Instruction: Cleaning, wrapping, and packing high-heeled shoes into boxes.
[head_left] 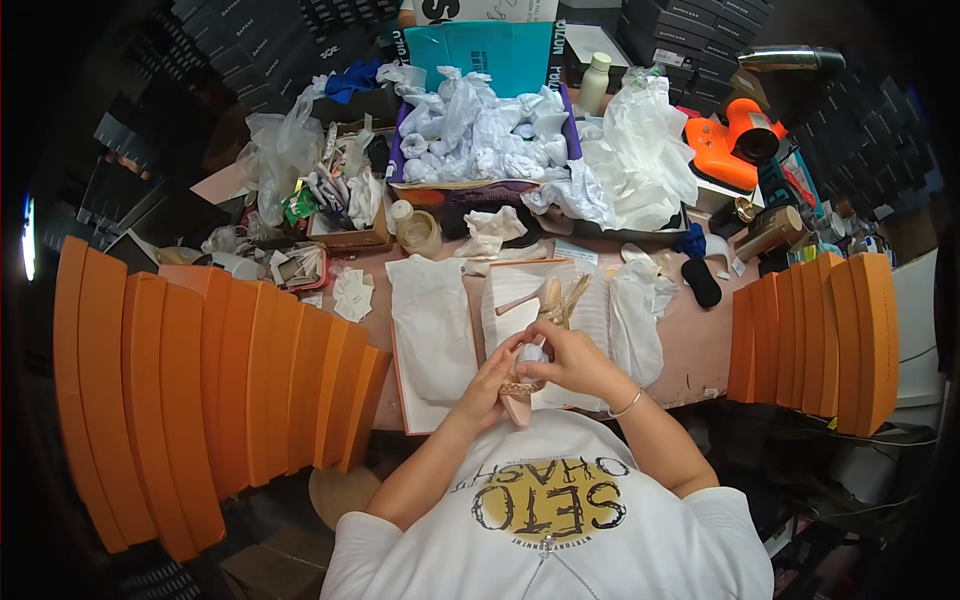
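Paper wad: the pale crumpled wad [533, 354] sits between the two hands, directly over the sandal [516, 410]; the right hand is the nearer, its fingertips touching it from the right and far side.
Right hand: fingers [552, 338] bent and drawn in toward the thumb, pinching at the wad; the hand [580, 364] comes in from the person's right.
Left hand: the hand [487, 390] curls around the sandal's left side, gripping it.
Sandal's place: held close before the person's chest, above the near edge of the table [690, 350], with the open box [525, 263] just beyond.
Sandal's direction: the toe points back toward the person, a braided strap [522, 388] crossing near it; the long axis runs away from the body, leaning slightly rightward at the far end.
Gold straps: these straps [573, 300] lie beyond the fingers; with the middle covered, whether they belong to the same sandal cannot be told.
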